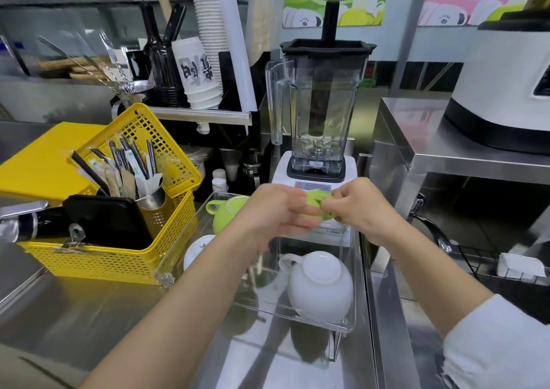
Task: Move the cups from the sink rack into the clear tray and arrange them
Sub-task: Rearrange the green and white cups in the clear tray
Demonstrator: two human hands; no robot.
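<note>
A clear plastic tray (pixel 352 275) stands on the steel counter in front of me. Inside it a white cup (pixel 320 287) lies upside down at the near right. A green cup (pixel 227 213) sits upside down at the far left, and another white cup (pixel 196 250) shows partly behind my left forearm. Over the tray's far right part, my left hand (pixel 276 213) and my right hand (pixel 361 207) both grip a second green cup (pixel 317 202), mostly hidden by my fingers. The black wire sink rack (pixel 488 265) lies to the right.
A yellow basket (pixel 119 257) with cutlery and a black box stands left of the tray, touching it. A blender (pixel 320 109) stands right behind the tray. A faucet (pixel 428 225) curves over the sink at right. A steel shelf with a white machine (pixel 503 91) is farther right.
</note>
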